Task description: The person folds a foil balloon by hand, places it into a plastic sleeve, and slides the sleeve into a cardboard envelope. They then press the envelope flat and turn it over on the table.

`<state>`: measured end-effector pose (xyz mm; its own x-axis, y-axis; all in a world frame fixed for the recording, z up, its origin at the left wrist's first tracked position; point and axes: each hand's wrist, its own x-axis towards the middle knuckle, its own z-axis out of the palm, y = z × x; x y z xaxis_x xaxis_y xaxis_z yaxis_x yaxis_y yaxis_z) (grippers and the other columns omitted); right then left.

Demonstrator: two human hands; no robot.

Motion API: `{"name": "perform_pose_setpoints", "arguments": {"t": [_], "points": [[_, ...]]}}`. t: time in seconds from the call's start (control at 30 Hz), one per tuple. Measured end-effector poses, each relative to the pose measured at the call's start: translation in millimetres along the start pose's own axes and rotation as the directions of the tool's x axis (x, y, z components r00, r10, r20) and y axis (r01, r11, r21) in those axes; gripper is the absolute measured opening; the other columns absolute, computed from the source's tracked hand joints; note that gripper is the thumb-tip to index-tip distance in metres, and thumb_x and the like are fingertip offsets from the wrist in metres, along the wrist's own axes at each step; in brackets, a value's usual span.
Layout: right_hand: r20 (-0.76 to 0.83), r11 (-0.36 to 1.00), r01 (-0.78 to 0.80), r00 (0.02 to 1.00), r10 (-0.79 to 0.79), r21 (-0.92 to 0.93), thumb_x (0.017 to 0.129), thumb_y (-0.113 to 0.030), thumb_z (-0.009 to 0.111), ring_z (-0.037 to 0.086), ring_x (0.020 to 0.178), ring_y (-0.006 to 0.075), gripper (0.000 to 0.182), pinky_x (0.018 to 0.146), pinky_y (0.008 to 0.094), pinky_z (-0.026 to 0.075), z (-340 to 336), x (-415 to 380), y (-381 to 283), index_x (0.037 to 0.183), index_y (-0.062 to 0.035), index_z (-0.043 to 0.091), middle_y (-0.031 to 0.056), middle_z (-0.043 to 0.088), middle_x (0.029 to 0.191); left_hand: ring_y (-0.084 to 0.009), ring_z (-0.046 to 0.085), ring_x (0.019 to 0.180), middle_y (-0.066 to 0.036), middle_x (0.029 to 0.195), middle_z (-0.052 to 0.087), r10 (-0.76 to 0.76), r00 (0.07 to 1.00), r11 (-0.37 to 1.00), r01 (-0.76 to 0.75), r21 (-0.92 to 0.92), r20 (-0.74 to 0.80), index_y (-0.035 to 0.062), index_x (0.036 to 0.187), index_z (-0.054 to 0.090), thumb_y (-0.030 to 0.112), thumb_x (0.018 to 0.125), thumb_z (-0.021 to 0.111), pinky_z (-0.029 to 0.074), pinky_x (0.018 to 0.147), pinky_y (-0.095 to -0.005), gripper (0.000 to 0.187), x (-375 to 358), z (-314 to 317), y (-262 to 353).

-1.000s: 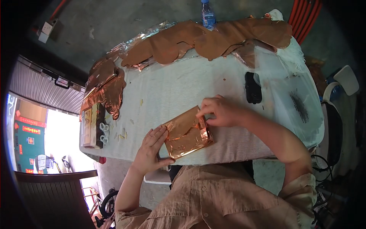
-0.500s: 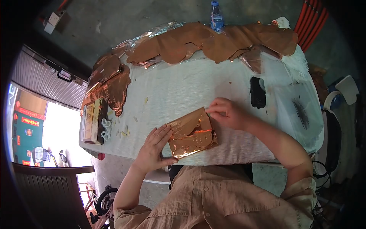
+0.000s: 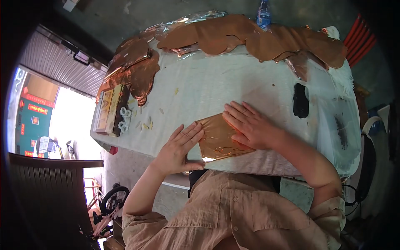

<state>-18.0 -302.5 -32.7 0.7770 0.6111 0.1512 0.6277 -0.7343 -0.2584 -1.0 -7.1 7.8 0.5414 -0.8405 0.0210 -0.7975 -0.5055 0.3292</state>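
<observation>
A shiny copper-coloured foil packet (image 3: 218, 141) lies flat near the front edge of the white cloth-covered table (image 3: 200, 89). My left hand (image 3: 180, 146) rests flat, fingers together, against the packet's left edge. My right hand (image 3: 249, 125) lies palm down on the packet's upper right part, fingers spread and pressing it to the table. Neither hand grips anything.
Many copper foil sheets (image 3: 233, 35) overlap along the far and left edges of the table. A black phone-like object (image 3: 300, 101) lies to the right, a water bottle (image 3: 263, 14) stands at the back, boxes (image 3: 110, 109) and white clips (image 3: 124, 118) at the left.
My right hand stopped pinching the packet's top corner and now lies flat on it. The packet is pressed flatter. The camera view shifted, so the table sits higher and rightwards.
</observation>
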Motion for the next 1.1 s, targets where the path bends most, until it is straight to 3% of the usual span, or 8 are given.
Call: {"name": "perform_pose_setpoints", "arguments": {"t": [0.27, 0.57, 0.63, 0.67, 0.73, 0.87, 0.93, 1.1], "points": [[0.066, 0.999, 0.04, 0.997, -0.038, -0.028, 0.095, -0.038, 0.047, 0.021, 0.143, 0.0275, 0.065, 0.118, 0.0477, 0.008, -6.2, -7.4, -16.8, 0.146, -0.0017, 0.029, 0.0152, 0.027, 0.152, -0.0289, 0.039, 0.135, -0.014, 0.144, 0.043, -0.027, 0.999, 0.993, 0.031, 0.11, -0.037, 0.0036, 0.138, 0.044, 0.047, 0.075, 0.07, 0.028, 0.111, -0.0483, 0.081, -19.0, 5.9, 24.1], [0.063, 0.991, 0.084, 0.994, -0.091, 0.107, 0.098, -0.043, 0.04, 0.025, 0.142, 0.0266, 0.066, 0.118, 0.0461, 0.004, 0.0, -19.9, -30.1, 0.146, 0.001, 0.028, 0.0156, 0.029, 0.152, -0.0307, 0.064, 0.101, -0.011, 0.11, 0.067, 0.154, 0.926, 0.963, -0.063, 0.26, -0.346, 0.0025, 0.105, 0.066, 0.023, 0.083, 0.064, 0.053, 0.082, -0.039, 0.031, -41.7, 26.2, 30.5], [0.177, 0.457, -0.164, 0.984, 0.013, 0.874, 0.1, -0.047, 0.032, 0.032, 0.138, 0.0246, 0.064, 0.118, 0.042, 0.007, -7.9, -14.4, -12.6, 0.142, 0.001, 0.036, 0.0143, 0.039, 0.147, -0.0256, 0.068, 0.086, -0.011, 0.098, 0.07, -0.078, 0.879, 0.992, 0.024, -0.12, -0.471, 0.0002, 0.102, 0.067, 0.018, 0.09, 0.06, 0.054, 0.074, -0.0339, 0.022, -38.2, 20.3, 29.1], [0.168, 0.465, -0.159, 0.986, 0.021, 0.871, 0.1, -0.047, 0.032, 0.032, 0.138, 0.0246, 0.064, 0.118, 0.042, 0.007, -11.8, -12.0, -7.6, 0.142, 0.001, 0.036, 0.0143, 0.039, 0.147, -0.0256, 0.068, 0.086, -0.011, 0.098, 0.07, -0.064, 0.877, 0.994, 0.012, -0.112, -0.475, 0.0002, 0.102, 0.067, 0.018, 0.09, 0.06, 0.054, 0.074, -0.0339, 0.022, -38.4, 23.1, 26.3], [0.142, -0.369, -0.118, 0.989, 0.037, 0.922, 0.101, -0.039, 0.041, 0.049, 0.124, 0.0218, 0.049, 0.113, 0.0388, 0.025, -21.8, -7.9, -1.6, 0.131, -0.0018, 0.051, 0.011, 0.055, 0.131, -0.0173, 0.068, 0.076, -0.009, 0.086, 0.069, -0.64, 0.744, 0.608, 0.339, -0.717, -0.191, -0.0014, 0.099, 0.066, 0.019, 0.095, 0.059, 0.054, 0.067, -0.0276, 0.022, -35.7, 29.1, 21.7], [0.145, -0.076, -0.13, 0.958, 0.249, 0.989, 0.095, -0.027, 0.057, 0.06, 0.105, 0.0175, 0.03, 0.098, 0.0354, 0.045, -15.8, -0.6, 6.8, 0.116, -0.0046, 0.061, 0.0058, 0.064, 0.112, -0.0119, 0.064, 0.064, -0.006, 0.077, 0.066, -0.635, 0.772, 0.16, 0.117, -0.98, -0.012, -0.0024, 0.093, 0.062, 0.013, 0.094, 0.06, 0.057, 0.062, -0.0253, 0.015, -7.5, 25.8, 18.7], [0.246, -0.333, -0.11, 0.882, 0.402, 0.937, 0.087, -0.016, 0.069, 0.064, 0.093, 0.0137, 0.024, 0.084, 0.0307, 0.052, -18.1, 5.1, 3.0, 0.108, -0.0066, 0.062, 0.002, 0.065, 0.103, -0.0119, 0.064, 0.065, -0.006, 0.076, 0.065, -0.617, 0.786, 0.054, 0.088, -0.995, 0.036, -0.0019, 0.091, 0.061, 0.013, 0.094, 0.06, 0.057, 0.062, -0.0252, 0.016, 2.6, 31.7, 14.0], [0.296, -0.441, -0.035, 0.789, 0.538, 0.897, 0.085, -0.017, 0.07, 0.063, 0.096, 0.0149, 0.031, 0.083, 0.0321, 0.054, -1.2, 14.5, -1.1, 0.113, -0.0072, 0.059, 0.0025, 0.065, 0.105, -0.013, 0.063, 0.062, -0.007, 0.076, 0.065, -0.572, 0.814, -0.18, -0.012, -0.984, 0.095, -0.0018, 0.091, 0.063, 0.014, 0.094, 0.059, 0.057, 0.059, -0.0267, 0.016, 34.5, 36.5, 19.8]]}}
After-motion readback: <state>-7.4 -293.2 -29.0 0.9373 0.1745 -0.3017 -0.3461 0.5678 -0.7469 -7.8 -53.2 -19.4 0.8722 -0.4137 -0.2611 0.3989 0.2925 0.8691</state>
